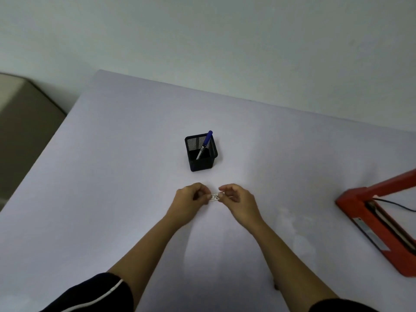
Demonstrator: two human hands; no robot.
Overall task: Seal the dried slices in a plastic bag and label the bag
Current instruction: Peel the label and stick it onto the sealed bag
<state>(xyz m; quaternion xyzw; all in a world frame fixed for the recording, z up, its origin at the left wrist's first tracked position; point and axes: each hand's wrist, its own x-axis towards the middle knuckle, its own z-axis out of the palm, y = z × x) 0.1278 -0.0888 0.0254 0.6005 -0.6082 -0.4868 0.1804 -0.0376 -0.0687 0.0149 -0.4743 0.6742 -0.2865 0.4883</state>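
A small white label (215, 196) with dark writing is held over the middle of the table. My left hand (191, 202) pinches its left end and my right hand (236, 199) pinches its right end. A clear plastic bag (292, 230) lies flat on the table to the right of my right forearm; it is faint and its contents cannot be made out. A blue-capped marker (205, 144) stands tilted in a black mesh pen holder (201, 162) just beyond my hands.
A red heat sealer (369, 221) with its arm raised and a black cord sits at the table's right edge. The white table (112, 188) ends against a wall at the back. A beige cabinet (24, 122) stands beyond the left edge.
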